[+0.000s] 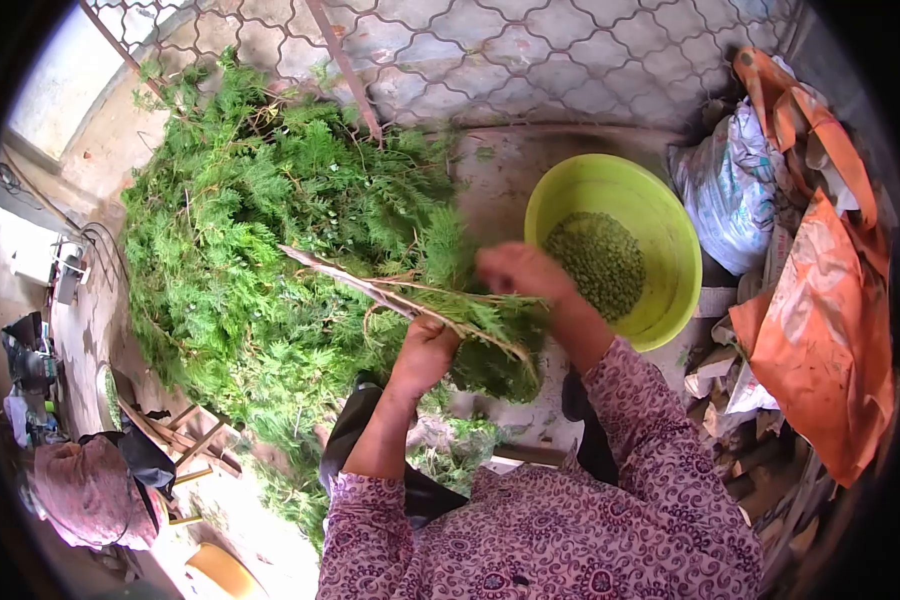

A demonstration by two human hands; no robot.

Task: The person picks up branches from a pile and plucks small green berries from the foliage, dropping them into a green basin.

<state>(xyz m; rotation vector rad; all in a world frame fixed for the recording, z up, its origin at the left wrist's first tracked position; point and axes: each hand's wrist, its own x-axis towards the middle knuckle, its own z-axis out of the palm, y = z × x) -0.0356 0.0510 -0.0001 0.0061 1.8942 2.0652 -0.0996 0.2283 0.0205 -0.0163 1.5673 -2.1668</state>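
Note:
My left hand [427, 352] is closed around a leafy branch [355, 287], whose bare woody end points to the upper left. The branch's green, feathery sprays [495, 322] reach right, below my other hand. My right hand [526, 272] is over the sprays, close to the left rim of a yellow-green tub [678, 255]. Its fingers look bent but are smeared by motion, so what they hold cannot be made out. Small green cones or seeds [598, 268] cover part of the tub's bottom. A big heap of cut evergreen branches [270, 230] lies to the left.
A wire mesh fence [530, 60] stands at the back. On the right are a white woven sack [727, 190], an orange sheet [820, 330] and stacked wood pieces [770, 460]. A wooden frame [195, 440] and a yellow container [225, 572] are at lower left.

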